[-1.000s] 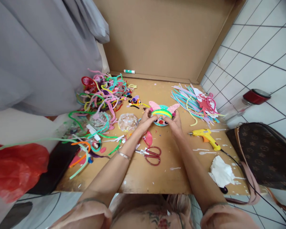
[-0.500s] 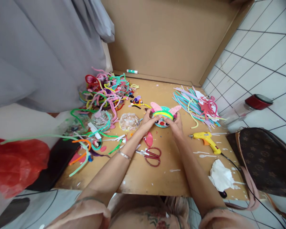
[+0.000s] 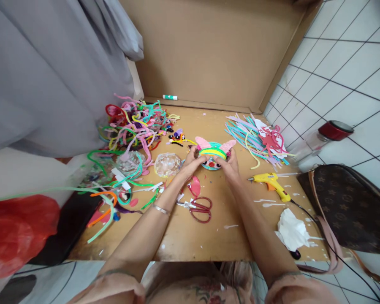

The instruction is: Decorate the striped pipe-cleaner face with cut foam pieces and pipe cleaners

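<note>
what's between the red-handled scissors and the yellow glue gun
In the head view, the right forearm crosses between the red-handled scissors and the yellow glue gun, with bare tabletop between scissors and forearm.

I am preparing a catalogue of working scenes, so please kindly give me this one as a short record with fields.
Left hand: holds one side of the craft piece
Right hand: holds its other side
Craft piece: two pink ears, yellow and green bands
Between forearms: red-handled scissors, lying on the table
Right of right hand: yellow glue gun, lying down
Beyond left hand: tangled colourful strips
Near left hand: clear faceted object
Right edge: brown patterned bag
</note>
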`<state>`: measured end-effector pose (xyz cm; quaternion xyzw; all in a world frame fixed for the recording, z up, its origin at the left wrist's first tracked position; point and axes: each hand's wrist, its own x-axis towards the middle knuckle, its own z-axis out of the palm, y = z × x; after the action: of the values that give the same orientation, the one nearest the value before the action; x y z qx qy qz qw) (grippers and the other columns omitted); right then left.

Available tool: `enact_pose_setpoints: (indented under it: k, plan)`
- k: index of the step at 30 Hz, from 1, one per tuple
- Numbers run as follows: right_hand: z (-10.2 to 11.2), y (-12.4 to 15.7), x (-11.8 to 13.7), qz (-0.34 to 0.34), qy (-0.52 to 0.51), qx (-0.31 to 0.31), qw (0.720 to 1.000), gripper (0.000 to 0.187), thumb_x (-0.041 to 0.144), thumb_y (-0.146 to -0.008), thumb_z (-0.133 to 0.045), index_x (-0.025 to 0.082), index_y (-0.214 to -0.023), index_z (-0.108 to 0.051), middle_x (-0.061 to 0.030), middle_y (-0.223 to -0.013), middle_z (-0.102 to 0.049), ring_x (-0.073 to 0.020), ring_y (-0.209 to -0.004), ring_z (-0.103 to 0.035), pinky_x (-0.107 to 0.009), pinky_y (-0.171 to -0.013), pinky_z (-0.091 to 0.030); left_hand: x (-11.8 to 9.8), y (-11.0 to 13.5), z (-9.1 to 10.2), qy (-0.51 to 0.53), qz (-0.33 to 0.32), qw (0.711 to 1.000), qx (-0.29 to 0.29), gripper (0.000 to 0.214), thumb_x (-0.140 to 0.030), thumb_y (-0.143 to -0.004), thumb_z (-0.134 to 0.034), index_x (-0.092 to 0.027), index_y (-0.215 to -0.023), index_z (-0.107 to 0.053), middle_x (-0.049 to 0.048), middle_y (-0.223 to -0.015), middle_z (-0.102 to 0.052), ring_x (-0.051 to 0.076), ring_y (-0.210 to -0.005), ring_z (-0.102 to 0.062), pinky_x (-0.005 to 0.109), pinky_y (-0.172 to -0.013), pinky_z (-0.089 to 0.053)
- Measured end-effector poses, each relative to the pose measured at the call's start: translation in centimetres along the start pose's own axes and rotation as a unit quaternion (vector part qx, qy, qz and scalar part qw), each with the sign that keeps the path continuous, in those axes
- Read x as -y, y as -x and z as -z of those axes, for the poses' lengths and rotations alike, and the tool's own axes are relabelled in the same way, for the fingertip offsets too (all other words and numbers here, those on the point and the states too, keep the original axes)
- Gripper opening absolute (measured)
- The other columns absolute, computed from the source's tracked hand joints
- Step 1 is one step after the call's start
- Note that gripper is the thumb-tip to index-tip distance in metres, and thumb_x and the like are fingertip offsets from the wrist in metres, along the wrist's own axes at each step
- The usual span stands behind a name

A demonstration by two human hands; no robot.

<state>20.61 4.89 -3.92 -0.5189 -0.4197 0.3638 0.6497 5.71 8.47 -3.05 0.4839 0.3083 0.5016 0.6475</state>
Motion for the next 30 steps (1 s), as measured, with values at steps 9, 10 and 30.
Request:
enact_pose_setpoints:
  k: [9, 10, 30]
  plan:
    - [-0.1, -0.1, 0.3, -0.01, -0.011, -0.02, 1.0, 0.073, 0.033, -0.057, -0.084, 0.024, -0.123, -0.054, -0.0053, -0.113, -0.069, -0.0239, -0.101, -0.065, -0.044, -0.097, -0.052, -0.2, 0.1, -0.3, -0.007, 0.013, 1.0, -0.014, 0.055, -0.032, -0.057, -0.079, -0.02, -0.103, -0.05, 0.0024, -0.103, -0.066, 0.02, -0.096, -0.062, 0.03, -0.084, -0.048]
    - [-0.1, -0.1, 0.4, -0.014, -0.011, -0.021, 1.0, 0.073, 0.032, -0.057, -0.084, 0.023, -0.122, -0.054, -0.0055, -0.113, -0.068, -0.0234, -0.1, -0.065, -0.043, -0.097, -0.052, -0.1, 0.1, -0.3, -0.008, 0.011, 1.0, -0.017, 0.055, -0.032, -0.058, -0.079, -0.02, -0.103, -0.051, 0.0025, -0.103, -0.066, 0.02, -0.096, -0.063, 0.03, -0.084, -0.048]
    - [-0.3, 0.0, 1.2, -0.024, -0.008, -0.03, 0.999, 0.069, 0.031, -0.054, -0.082, 0.023, -0.117, -0.054, -0.0042, -0.107, -0.068, -0.02, -0.091, -0.063, -0.037, -0.087, -0.054, 0.1, 0.0, -0.4, -0.01, -0.007, 1.0, -0.027, 0.05, -0.027, -0.06, -0.076, -0.02, -0.104, -0.055, -0.0011, -0.093, -0.066, 0.016, -0.087, -0.062, 0.026, -0.077, -0.049]
